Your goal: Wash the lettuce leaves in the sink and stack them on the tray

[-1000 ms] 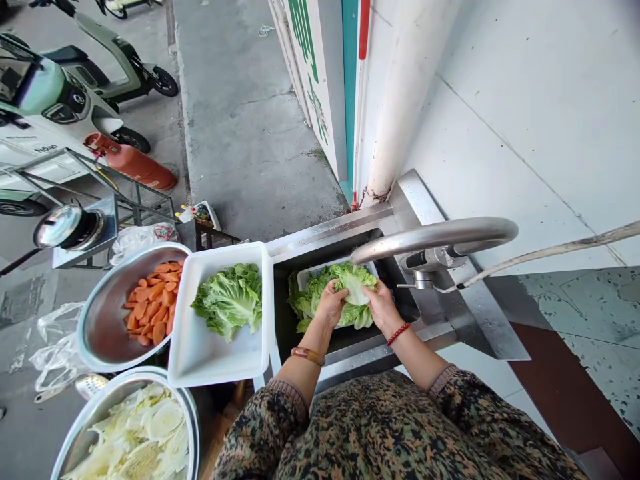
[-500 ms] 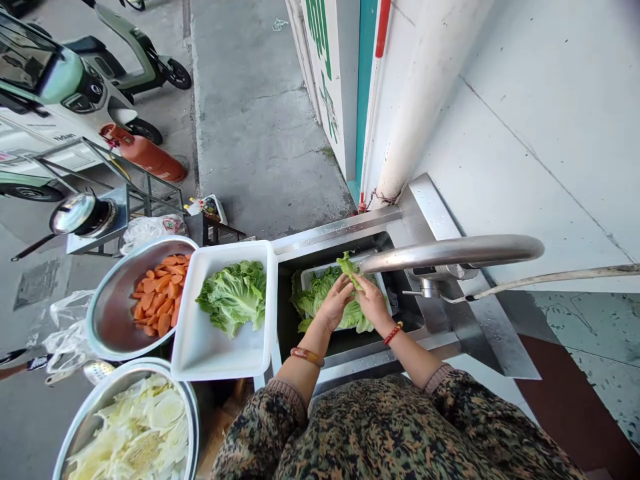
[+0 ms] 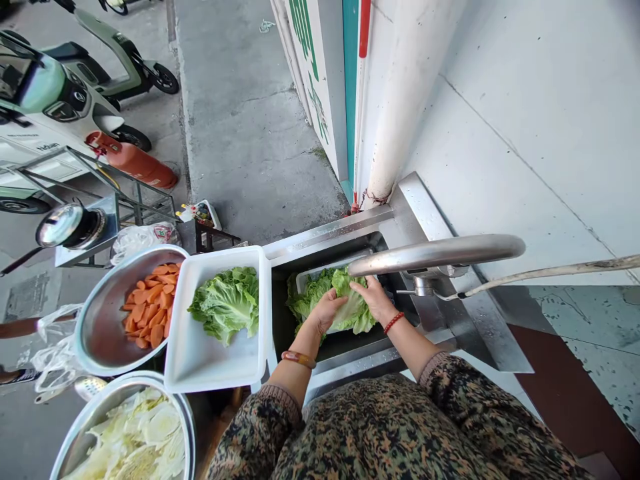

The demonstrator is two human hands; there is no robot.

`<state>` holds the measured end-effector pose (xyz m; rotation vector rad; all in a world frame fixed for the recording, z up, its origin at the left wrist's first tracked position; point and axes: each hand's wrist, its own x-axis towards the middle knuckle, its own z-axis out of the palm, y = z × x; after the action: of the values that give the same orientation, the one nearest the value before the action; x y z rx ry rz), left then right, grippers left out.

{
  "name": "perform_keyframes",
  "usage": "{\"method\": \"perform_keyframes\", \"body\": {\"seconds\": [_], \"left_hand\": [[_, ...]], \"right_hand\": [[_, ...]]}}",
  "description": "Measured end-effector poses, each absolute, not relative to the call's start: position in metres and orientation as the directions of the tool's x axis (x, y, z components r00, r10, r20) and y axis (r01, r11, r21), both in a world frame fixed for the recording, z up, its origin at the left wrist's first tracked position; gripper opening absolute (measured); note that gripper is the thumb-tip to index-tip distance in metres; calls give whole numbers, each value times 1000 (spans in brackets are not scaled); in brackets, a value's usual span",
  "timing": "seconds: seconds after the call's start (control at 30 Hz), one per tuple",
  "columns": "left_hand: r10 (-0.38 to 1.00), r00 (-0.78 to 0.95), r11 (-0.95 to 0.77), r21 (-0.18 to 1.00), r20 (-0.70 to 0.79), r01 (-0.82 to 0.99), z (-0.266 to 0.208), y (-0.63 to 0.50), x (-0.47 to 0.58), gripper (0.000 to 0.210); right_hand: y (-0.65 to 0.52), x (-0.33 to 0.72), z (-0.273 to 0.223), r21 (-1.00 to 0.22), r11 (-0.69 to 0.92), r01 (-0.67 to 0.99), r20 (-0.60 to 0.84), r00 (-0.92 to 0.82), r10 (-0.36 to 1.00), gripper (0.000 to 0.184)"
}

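Under the curved metal faucet [image 3: 440, 256], a green lettuce leaf [image 3: 346, 283] is spread between my two hands. My left hand [image 3: 327, 311] grips its near left side, thumb on top. On the right edge, my right hand [image 3: 376, 300] pinches the leaf with fingers partly hidden behind it. Below them, more lettuce [image 3: 306, 301] lies in a white tray [image 3: 301, 281] inside the dark sink basin [image 3: 285, 343]. Left of the sink, a white tub [image 3: 200, 367] holds a bunch of washed-looking lettuce leaves [image 3: 227, 301].
A metal bowl [image 3: 95, 320] of sliced carrots [image 3: 153, 307] and another bowl of cut cabbage [image 3: 137, 440] stand at the left. Beyond are a pan [image 3: 60, 225] on a burner, a red gas cylinder [image 3: 140, 162] and parked scooters. Another person's arm [image 3: 20, 329] shows at the left edge.
The leaf, bunched upright between my fingers before, is now opened out under the faucet. My hands have moved apart. The other person's arm has come into view at the left.
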<state>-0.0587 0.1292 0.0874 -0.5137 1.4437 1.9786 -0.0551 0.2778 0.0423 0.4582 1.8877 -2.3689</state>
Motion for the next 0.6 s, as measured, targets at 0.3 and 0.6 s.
{"method": "perform_keyframes", "body": {"seconds": [0.3, 0.6], "left_hand": [[230, -824, 106, 854, -519, -509, 101, 125, -71, 29], [-132, -991, 532, 845, 16, -57, 188, 47, -74, 29]], "right_hand": [[279, -51, 25, -851, -443, 282, -375, -917, 137, 38], [313, -35, -11, -898, 166, 407, -404, -913, 55, 26]]}}
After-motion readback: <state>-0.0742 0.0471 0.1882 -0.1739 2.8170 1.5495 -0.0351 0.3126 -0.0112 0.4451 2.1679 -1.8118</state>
